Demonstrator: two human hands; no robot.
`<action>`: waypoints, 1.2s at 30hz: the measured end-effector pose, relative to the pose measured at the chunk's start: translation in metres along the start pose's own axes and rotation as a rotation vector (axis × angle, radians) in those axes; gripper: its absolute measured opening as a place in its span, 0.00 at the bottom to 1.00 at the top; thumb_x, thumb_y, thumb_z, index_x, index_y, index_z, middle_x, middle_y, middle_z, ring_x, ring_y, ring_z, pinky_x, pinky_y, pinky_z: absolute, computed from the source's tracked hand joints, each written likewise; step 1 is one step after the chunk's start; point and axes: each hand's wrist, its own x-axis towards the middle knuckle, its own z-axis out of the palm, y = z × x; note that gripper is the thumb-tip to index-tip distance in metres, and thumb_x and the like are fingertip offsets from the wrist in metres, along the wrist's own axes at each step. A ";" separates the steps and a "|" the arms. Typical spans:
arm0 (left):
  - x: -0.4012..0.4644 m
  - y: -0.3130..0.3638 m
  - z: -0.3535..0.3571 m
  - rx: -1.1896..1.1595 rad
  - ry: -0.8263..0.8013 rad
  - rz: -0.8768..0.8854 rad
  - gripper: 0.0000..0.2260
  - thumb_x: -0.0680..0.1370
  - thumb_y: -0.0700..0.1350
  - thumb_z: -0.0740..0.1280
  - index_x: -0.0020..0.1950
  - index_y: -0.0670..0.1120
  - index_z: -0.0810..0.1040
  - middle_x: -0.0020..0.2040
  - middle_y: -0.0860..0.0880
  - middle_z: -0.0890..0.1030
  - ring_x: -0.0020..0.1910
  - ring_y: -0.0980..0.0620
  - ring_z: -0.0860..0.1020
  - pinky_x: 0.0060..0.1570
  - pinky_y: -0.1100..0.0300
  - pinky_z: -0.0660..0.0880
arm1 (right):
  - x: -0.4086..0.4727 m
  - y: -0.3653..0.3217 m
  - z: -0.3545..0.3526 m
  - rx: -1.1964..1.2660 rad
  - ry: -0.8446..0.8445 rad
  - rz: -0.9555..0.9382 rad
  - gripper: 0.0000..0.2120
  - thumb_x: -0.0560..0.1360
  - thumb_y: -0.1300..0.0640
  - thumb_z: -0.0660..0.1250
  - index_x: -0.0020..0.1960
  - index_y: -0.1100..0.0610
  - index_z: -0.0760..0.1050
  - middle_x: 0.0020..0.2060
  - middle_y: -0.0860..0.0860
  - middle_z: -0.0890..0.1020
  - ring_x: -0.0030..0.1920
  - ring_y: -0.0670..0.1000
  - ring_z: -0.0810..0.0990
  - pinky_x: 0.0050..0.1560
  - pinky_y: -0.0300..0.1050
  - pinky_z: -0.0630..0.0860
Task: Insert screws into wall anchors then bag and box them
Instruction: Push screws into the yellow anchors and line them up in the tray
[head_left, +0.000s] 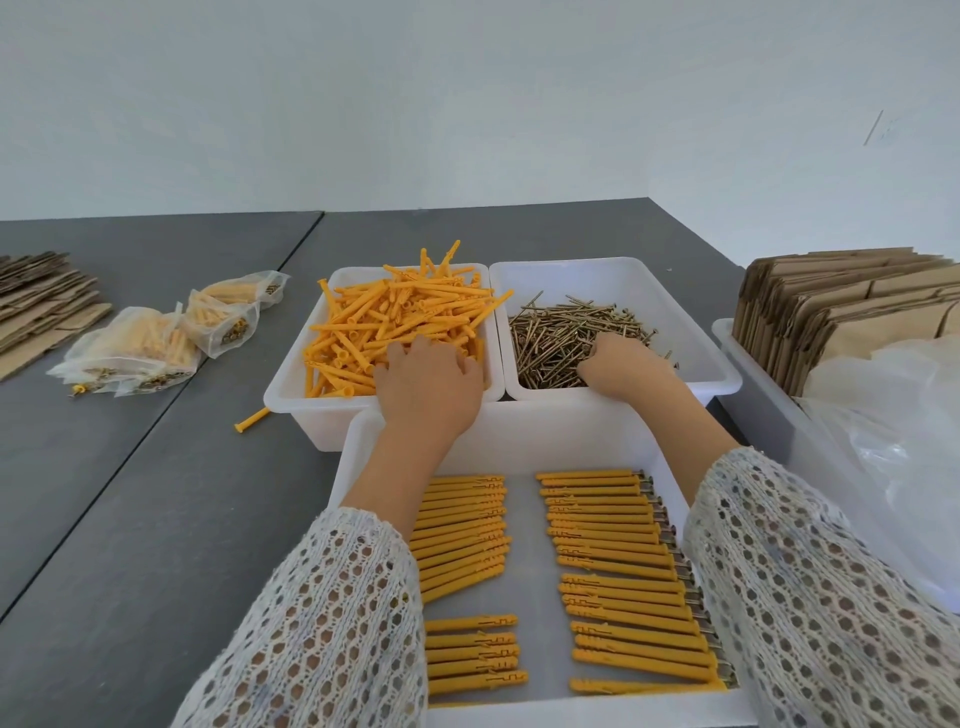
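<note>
The left hand (428, 387) reaches into the white bin of loose orange plastic wall anchors (395, 322), the right hand (626, 366) into the brass screws (566, 332); whether either grips anything cannot be told. Best lift one piece each.

Beside the white bin (613, 275) of brassy screws (558, 338) lie bright orange anchors (395, 322); grey table (156, 493), brown cardboard (852, 306), and white openwork sleeves (332, 623) in front.
</note>
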 end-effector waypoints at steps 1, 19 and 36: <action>0.000 0.000 0.000 -0.018 0.043 0.025 0.17 0.82 0.51 0.55 0.54 0.49 0.82 0.59 0.47 0.77 0.65 0.41 0.68 0.62 0.45 0.66 | 0.000 0.000 0.001 0.015 0.029 0.005 0.06 0.75 0.61 0.58 0.40 0.56 0.66 0.35 0.51 0.71 0.36 0.53 0.70 0.37 0.46 0.66; -0.004 0.013 0.003 -0.311 0.338 0.562 0.24 0.77 0.30 0.60 0.72 0.43 0.72 0.68 0.45 0.74 0.65 0.45 0.73 0.54 0.51 0.78 | 0.000 0.001 0.006 0.270 0.477 -0.105 0.04 0.80 0.56 0.65 0.50 0.56 0.77 0.51 0.54 0.75 0.51 0.57 0.76 0.57 0.54 0.74; 0.001 0.012 0.012 -0.666 0.321 0.379 0.10 0.80 0.37 0.65 0.58 0.47 0.82 0.48 0.51 0.81 0.45 0.52 0.79 0.44 0.51 0.78 | -0.018 -0.018 -0.008 1.105 0.199 -0.168 0.02 0.81 0.59 0.59 0.53 0.54 0.69 0.27 0.48 0.68 0.22 0.45 0.63 0.22 0.37 0.62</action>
